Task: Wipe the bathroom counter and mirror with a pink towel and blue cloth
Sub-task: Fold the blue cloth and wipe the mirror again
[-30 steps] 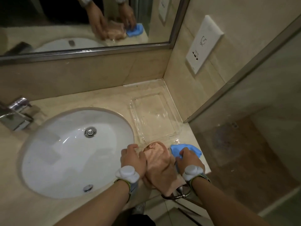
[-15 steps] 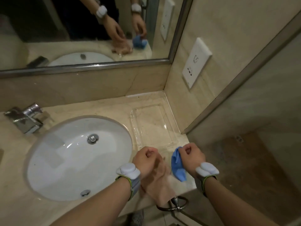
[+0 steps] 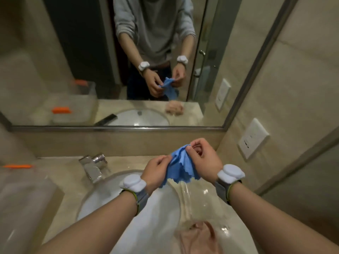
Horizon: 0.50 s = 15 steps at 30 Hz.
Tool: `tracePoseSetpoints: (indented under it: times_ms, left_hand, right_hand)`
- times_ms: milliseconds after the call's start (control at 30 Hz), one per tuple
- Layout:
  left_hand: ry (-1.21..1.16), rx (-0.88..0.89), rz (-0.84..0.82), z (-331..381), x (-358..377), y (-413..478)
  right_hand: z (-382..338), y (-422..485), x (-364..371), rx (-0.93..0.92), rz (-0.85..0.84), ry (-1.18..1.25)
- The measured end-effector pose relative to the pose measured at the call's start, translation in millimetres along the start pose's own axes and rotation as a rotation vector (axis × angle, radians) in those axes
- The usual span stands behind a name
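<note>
A blue cloth (image 3: 180, 166) with a scalloped edge hangs in the air above the counter, held between both hands. My left hand (image 3: 156, 171) pinches its left side and my right hand (image 3: 203, 158) pinches its upper right edge. The pink towel (image 3: 198, 237) lies crumpled on the beige counter (image 3: 66, 171) below my arms, at the front edge. The mirror (image 3: 73, 61) fills the wall above and reflects a person's hands with the cloth.
A white oval sink (image 3: 110, 198) lies under my left forearm, with a chrome faucet (image 3: 93, 167) behind it. A clear tray (image 3: 207, 197) sits right of the sink. A clear box with an orange clip (image 3: 18, 166) stands at left. A wall socket (image 3: 253, 138) is at right.
Both hands have risen from the counter's front edge. My left hand let go of the pink towel and took hold of the blue cloth, which now hangs between both hands. The view tilted up.
</note>
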<state>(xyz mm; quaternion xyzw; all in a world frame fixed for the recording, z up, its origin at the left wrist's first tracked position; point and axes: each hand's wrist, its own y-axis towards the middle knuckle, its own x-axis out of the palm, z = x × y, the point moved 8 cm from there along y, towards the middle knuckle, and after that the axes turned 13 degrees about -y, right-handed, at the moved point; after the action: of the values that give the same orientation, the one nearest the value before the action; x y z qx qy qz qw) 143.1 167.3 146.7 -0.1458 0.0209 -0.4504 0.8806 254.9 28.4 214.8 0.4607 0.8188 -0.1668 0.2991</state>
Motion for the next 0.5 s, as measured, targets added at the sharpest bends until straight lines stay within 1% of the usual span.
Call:
tracePoseSetpoints:
  times_ms: [100, 133, 233, 267, 333, 400, 433, 467, 500]
  left_hand:
    - [-0.006, 0.098, 0.067, 46.3, -62.0, 8.5]
    - [0.011, 0.120, 0.053, 56.5, -67.7, 9.2]
    - [0.046, 0.222, 0.041, 107.9, -127.7, 12.8]
    - [0.063, 0.258, 0.041, 119.5, -131.9, 12.8]
    - [0.076, 0.339, 0.060, 157.0, -173.9, 15.7]
    - [0.076, 0.375, 0.032, 183.4, -187.0, 19.8]
    - [0.072, 0.398, 0.025, 200.7, -199.7, 18.4]
    - [0.072, 0.405, 0.022, 215.6, -214.5, 20.7]
    - [0.065, 0.427, 0.019, 231.2, -226.3, 20.7]
  right_hand:
    - [-58.7, 21.7, 17.9, -0.097, -0.017, -0.108]
    - [-65.3, 25.1, 16.3, -0.117, -0.023, -0.157]
    - [-126.6, 44.8, 40.1, -0.219, -0.024, -0.316]
    - [-132.4, 46.5, 39.3, -0.225, -0.012, -0.361]
    - [-181.2, 57.0, 59.8, -0.300, 0.057, -0.405]
    - [-207.3, 59.6, 66.5, -0.304, 0.155, -0.376]
    - [-222.3, 62.4, 78.8, -0.262, 0.126, -0.323]
    - [-239.6, 63.9, 96.9, -0.184, 0.028, -0.230]
    - [-251.4, 64.2, 119.6, -0.077, -0.118, -0.139]
